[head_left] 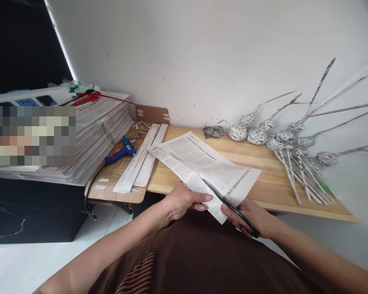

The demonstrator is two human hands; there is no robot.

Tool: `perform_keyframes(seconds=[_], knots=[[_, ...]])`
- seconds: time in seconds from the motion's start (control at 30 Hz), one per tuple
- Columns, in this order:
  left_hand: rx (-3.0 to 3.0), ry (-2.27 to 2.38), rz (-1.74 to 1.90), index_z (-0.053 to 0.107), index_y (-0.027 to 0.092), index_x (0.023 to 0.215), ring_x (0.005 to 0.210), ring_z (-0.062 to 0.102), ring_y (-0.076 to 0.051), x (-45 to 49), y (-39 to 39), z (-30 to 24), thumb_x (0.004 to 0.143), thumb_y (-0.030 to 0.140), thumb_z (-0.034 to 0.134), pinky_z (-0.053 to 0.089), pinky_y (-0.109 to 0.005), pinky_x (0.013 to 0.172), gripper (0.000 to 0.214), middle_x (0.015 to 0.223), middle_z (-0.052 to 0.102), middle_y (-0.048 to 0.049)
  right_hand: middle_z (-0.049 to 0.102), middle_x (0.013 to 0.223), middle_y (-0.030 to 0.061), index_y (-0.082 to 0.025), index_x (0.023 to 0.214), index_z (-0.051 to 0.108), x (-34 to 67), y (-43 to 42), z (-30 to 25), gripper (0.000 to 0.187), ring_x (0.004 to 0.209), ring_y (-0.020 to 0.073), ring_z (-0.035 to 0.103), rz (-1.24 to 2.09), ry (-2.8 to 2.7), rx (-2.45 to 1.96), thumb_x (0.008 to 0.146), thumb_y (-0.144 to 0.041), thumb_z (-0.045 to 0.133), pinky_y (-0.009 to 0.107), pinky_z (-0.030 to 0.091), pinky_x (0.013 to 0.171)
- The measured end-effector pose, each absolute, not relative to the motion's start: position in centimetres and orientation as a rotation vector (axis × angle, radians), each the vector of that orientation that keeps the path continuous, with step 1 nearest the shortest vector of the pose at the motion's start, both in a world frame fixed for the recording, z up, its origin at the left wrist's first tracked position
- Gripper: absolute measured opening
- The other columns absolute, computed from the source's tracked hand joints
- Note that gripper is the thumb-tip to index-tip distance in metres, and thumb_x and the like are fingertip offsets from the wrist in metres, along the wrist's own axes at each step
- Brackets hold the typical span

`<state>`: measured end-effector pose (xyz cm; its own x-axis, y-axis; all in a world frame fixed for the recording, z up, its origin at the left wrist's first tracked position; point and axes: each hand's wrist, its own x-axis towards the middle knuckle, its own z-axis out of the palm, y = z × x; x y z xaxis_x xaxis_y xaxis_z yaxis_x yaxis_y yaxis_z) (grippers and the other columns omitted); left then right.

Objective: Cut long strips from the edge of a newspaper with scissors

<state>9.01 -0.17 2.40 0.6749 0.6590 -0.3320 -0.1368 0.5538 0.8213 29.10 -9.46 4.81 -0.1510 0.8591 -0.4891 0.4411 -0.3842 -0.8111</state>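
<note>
A printed newspaper sheet [202, 163] lies across the front of the wooden table [263, 179] and hangs over its near edge. My left hand [184, 200] pinches the sheet's near left strip, thumb on top. My right hand [251, 216] grips black-handled scissors [230, 206], fingers through the loops. The blades point up and left into the paper, along a cut line between the strip and the rest of the sheet.
Cut paper strips [141, 161] and a blue glue gun [121, 152] lie on a cardboard sheet [119, 183] at the left. A tall newspaper stack [95, 130] stands further left. Rolled-paper gourds with long stems [282, 136] lie along the wall at the right.
</note>
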Motion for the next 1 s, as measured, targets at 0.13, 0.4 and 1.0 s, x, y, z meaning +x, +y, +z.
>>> perform_keyframes(seconds=[0.13, 0.4, 1.0], knots=[[0.855, 0.674, 0.517, 0.070, 0.011, 0.101, 0.071, 0.069, -0.014, 9.1, -0.3, 2.2, 0.061, 0.015, 0.088, 0.054, -0.015, 0.050, 0.043, 0.089, 0.072, -0.0075, 0.044, 0.052, -0.0070, -0.021, 0.074, 0.049, 29.1, -9.6, 5.0, 0.044, 0.040, 0.0075, 0.039, 1.561, -1.459, -1.741, 0.083, -0.061, 0.065, 0.019, 0.030, 0.036], [0.721, 0.723, 0.624, 0.072, 0.014, 0.106, 0.083, 0.072, -0.018, 8.2, 1.5, 1.9, 0.066, 0.016, 0.086, 0.062, -0.022, 0.060, 0.042, 0.116, 0.071, -0.0126, 0.061, 0.066, -0.0016, -0.023, 0.111, 0.064, 30.0, -9.4, 5.8, 0.048, 0.051, 0.0139, 0.051, 1.397, -1.686, -1.778, 0.082, -0.060, 0.066, 0.026, 0.043, 0.051], [0.689, 0.791, 0.640, 0.071, 0.012, 0.106, 0.081, 0.073, -0.020, 9.3, 0.9, 0.4, 0.074, 0.011, 0.079, 0.066, -0.030, 0.065, 0.033, 0.109, 0.074, -0.0118, 0.052, 0.073, 0.0010, -0.016, 0.086, 0.055, 36.9, -14.0, 9.0, 0.051, 0.052, 0.0092, 0.049, 1.692, -1.722, -1.579, 0.097, -0.063, 0.039, 0.026, 0.040, 0.053]])
